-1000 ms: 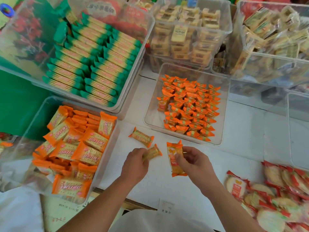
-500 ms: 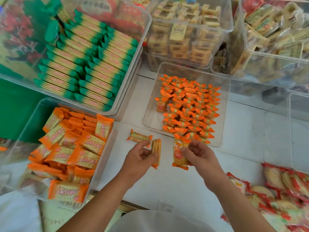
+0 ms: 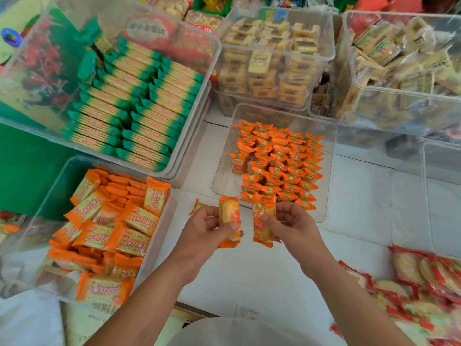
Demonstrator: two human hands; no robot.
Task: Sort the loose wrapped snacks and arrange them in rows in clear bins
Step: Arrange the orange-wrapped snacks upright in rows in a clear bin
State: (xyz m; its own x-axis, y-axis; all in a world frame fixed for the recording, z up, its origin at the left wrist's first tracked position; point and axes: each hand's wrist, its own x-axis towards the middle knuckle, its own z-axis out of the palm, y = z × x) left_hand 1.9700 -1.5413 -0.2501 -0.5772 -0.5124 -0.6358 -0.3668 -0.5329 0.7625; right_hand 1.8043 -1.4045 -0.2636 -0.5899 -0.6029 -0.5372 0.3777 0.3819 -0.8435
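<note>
My left hand (image 3: 203,229) pinches a small orange-wrapped snack (image 3: 229,214) held upright. My right hand (image 3: 296,226) pinches a second orange-wrapped snack (image 3: 262,227), also upright, a short gap from the first. Both hover over the white table, just in front of the near wall of a clear bin (image 3: 222,171) holding several rows of the same small orange snacks (image 3: 279,166). One more loose orange snack (image 3: 197,207) lies on the table, mostly hidden behind my left fingers.
A clear bin (image 3: 57,183) of larger orange cracker packs stands at the left. Behind it a bin of green-ended packs (image 3: 132,106). Bins of beige snacks (image 3: 272,61) sit at the back. Red-wrapped rice crackers (image 3: 424,283) pile at the right. An empty clear bin (image 3: 441,171) stands right.
Both hands have lifted their snacks off the table, turned them upright and moved them forward toward the middle bin. The third snack stays on the table.
</note>
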